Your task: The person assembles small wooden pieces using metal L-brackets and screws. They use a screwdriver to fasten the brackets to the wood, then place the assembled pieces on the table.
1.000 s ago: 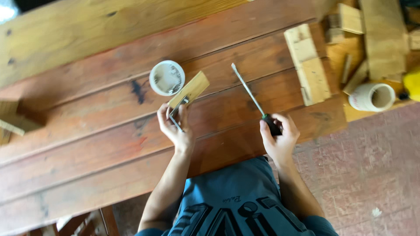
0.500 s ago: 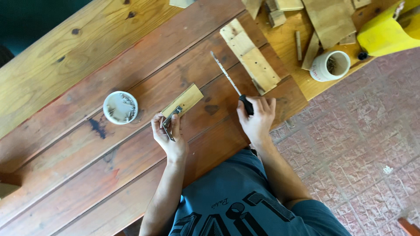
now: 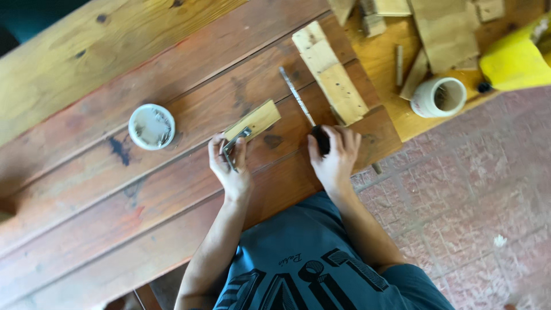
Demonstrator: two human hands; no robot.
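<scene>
both hands barely shifted: left hand (image 3: 231,166) pinching metal hinge (image 3: 234,144) onto small wood block (image 3: 255,119) on counter (image 3: 86,189), right hand (image 3: 334,156) closed round screwdriver (image 3: 305,112), tip off the hinge, no screw driven yet.

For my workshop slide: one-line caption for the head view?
Left hand steadies a small wood block; right hand grips a screwdriver.

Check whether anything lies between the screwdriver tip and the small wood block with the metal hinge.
Nothing visible: bare table separates the screwdriver in the right hand from the wood block under the left hand.
</scene>
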